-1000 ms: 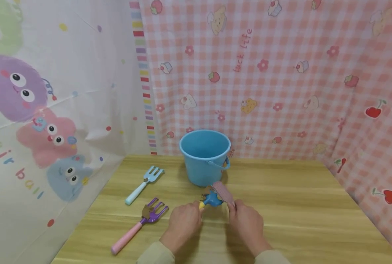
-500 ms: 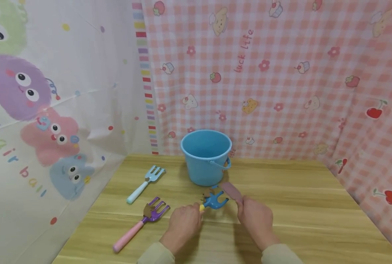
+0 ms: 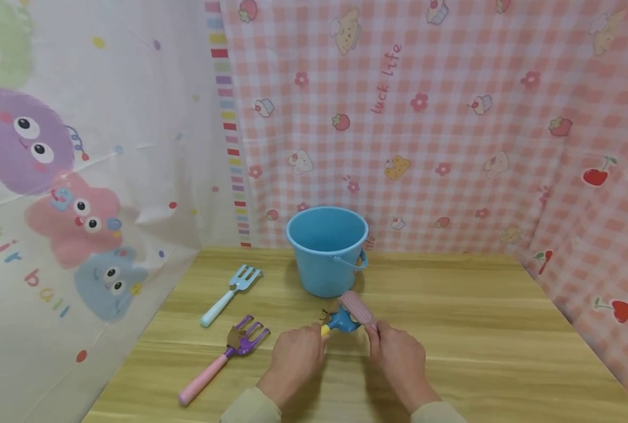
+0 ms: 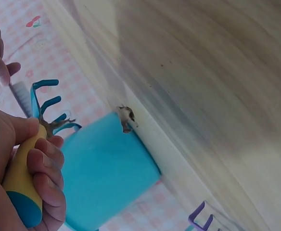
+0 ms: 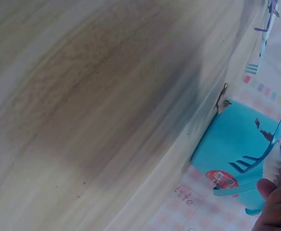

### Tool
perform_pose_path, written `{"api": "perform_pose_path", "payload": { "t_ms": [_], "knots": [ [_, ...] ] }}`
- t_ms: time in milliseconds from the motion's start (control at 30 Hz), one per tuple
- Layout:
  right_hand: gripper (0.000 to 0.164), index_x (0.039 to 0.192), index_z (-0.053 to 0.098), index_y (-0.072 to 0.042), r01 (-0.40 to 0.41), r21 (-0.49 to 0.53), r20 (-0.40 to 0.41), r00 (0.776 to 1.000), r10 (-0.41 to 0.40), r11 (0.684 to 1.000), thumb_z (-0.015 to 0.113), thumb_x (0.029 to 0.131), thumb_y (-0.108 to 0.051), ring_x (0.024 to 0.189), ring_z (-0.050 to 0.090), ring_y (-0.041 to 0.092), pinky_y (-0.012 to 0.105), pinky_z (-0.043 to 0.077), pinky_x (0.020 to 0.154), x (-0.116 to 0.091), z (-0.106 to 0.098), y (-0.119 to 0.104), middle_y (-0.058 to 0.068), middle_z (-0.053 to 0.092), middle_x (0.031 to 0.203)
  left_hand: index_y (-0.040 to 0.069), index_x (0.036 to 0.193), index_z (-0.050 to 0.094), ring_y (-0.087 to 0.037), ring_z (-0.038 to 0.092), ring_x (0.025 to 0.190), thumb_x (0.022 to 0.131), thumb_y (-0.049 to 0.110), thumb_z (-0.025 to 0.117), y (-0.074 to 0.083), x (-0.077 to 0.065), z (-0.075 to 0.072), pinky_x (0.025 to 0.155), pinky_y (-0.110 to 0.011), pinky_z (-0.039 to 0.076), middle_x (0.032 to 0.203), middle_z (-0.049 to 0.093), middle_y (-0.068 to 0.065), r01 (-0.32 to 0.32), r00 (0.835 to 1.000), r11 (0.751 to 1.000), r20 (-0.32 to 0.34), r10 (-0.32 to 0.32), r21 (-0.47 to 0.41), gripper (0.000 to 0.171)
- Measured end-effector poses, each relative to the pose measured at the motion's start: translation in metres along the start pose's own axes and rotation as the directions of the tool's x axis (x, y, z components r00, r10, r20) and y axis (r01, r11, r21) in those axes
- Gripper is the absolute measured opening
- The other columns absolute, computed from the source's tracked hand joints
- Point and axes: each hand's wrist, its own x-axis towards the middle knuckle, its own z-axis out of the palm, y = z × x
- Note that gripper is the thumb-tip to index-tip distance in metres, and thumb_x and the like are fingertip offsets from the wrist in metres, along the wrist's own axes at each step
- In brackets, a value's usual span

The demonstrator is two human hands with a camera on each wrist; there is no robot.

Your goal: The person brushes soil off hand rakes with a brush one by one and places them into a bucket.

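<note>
My left hand point(image 3: 295, 355) grips the yellow handle point(image 4: 24, 168) of a small garden hand rake with blue tines point(image 3: 343, 320). Brown dirt-like bits point(image 4: 48, 129) cling near the base of the tines. In my right hand point(image 3: 398, 361) is a pink brush point(image 3: 358, 308) with pale bristles, held over the tines in the head view; whether it touches them is unclear. Both hands are above the wooden table, in front of a blue bucket point(image 3: 324, 270). A brown scrap point(image 4: 126, 118) lies on the table beside the bucket, seen in the wrist views.
A purple hand rake point(image 3: 246, 345) with a pink handle and a brown patch lies at the left. Behind it rests a light blue garden fork point(image 3: 244, 278), a brown spot at its neck. Patterned cloths point(image 3: 425, 141) enclose the table point(image 3: 477, 329) at the back and sides.
The brush moved right off the tines half a second ago, uncovering them, and is now back left over them. The rake stays nearly in place in my left hand.
</note>
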Motion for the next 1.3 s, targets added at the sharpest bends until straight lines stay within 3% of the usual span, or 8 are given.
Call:
{"api": "perform_pose_path", "payload": {
  "t_ms": [167,333,433,567,800,933,1100,1300],
  "knots": [
    [0.026,0.079,0.064,-0.01,0.038,-0.035,-0.01,0.999,-0.039,0.999,0.065,0.095,-0.03,0.046,0.054,0.024,0.04,0.038,0.039,0.0,0.0,0.005,0.005,0.057,0.057,0.011,0.076,0.055,-0.017,0.049,0.046,0.092,0.032,0.068,-0.001,0.001,-0.001,0.043,-0.032,0.039,0.057,0.05,0.0,0.01,1.0,1.0,0.009,-0.01,-0.001,0.029],
    [0.034,0.069,0.053,-0.011,-0.001,-0.062,-0.018,1.0,-0.001,0.998,0.065,0.095,-0.029,0.044,0.052,0.026,0.042,0.038,0.038,0.005,-0.008,0.01,0.004,0.052,0.054,0.011,0.077,0.055,-0.015,0.049,0.046,0.093,0.032,0.067,-0.001,0.002,-0.001,0.043,-0.031,0.039,0.057,0.05,0.001,-0.009,1.0,1.0,0.017,0.009,-0.018,0.029],
    [0.03,0.075,0.058,-0.01,-0.02,-0.013,-0.007,1.0,0.02,1.0,0.064,0.097,-0.029,0.047,0.052,0.025,0.042,0.039,0.04,0.007,-0.01,0.007,0.005,0.054,0.057,0.012,0.077,0.054,-0.015,0.048,0.045,0.093,0.032,0.067,-0.001,0.002,-0.002,0.043,-0.03,0.038,0.057,0.049,0.001,-0.018,1.0,1.0,0.005,0.018,-0.021,0.029],
    [0.027,0.078,0.059,-0.01,0.021,0.031,0.012,1.0,-0.021,0.999,0.063,0.097,-0.029,0.047,0.051,0.021,0.039,0.039,0.04,0.003,-0.006,-0.001,0.002,0.053,0.058,0.012,0.074,0.054,-0.014,0.047,0.044,0.091,0.031,0.069,-0.001,0.002,-0.003,0.041,-0.03,0.038,0.056,0.049,0.001,-0.027,0.999,1.0,-0.021,0.027,0.002,0.03],
    [0.031,0.07,0.054,-0.011,0.091,-0.053,-0.039,0.995,-0.093,0.994,0.068,0.093,-0.027,0.044,0.05,0.021,0.039,0.037,0.039,-0.002,-0.002,-0.001,0.002,0.051,0.054,0.012,0.074,0.054,-0.013,0.046,0.045,0.092,0.032,0.068,-0.005,0.001,-0.001,0.041,-0.029,0.037,0.056,0.047,0.002,-0.028,0.999,0.999,-0.017,0.029,0.028,0.03],
    [0.03,0.072,0.056,-0.01,0.101,-0.076,-0.03,0.994,-0.103,0.992,0.068,0.093,-0.027,0.047,0.056,0.028,0.041,0.038,0.04,-0.001,-0.003,0.001,0.007,0.056,0.056,0.012,0.073,0.054,-0.013,0.046,0.044,0.091,0.031,0.069,-0.006,0.0,0.0,0.041,-0.029,0.037,0.056,0.047,0.003,-0.036,0.999,0.999,-0.026,0.037,0.026,0.03],
    [0.028,0.073,0.059,-0.009,0.108,-0.12,-0.037,0.993,-0.113,0.987,0.07,0.091,-0.027,0.045,0.055,0.028,0.042,0.038,0.038,0.002,-0.005,0.005,0.007,0.055,0.055,0.012,0.075,0.055,-0.013,0.046,0.045,0.091,0.032,0.069,-0.006,-0.001,0.001,0.041,-0.028,0.037,0.056,0.048,0.003,-0.044,0.999,0.999,-0.005,0.044,0.026,0.03],
    [0.027,0.077,0.062,-0.01,0.042,-0.042,-0.015,0.999,-0.042,0.998,0.066,0.095,-0.028,0.047,0.055,0.025,0.041,0.039,0.039,0.007,-0.01,0.006,0.004,0.056,0.057,0.012,0.076,0.055,-0.014,0.047,0.044,0.092,0.032,0.069,-0.007,0.0,0.0,0.041,-0.029,0.037,0.055,0.048,0.002,-0.058,0.998,0.998,-0.016,0.059,0.036,0.029]
  ]
}}
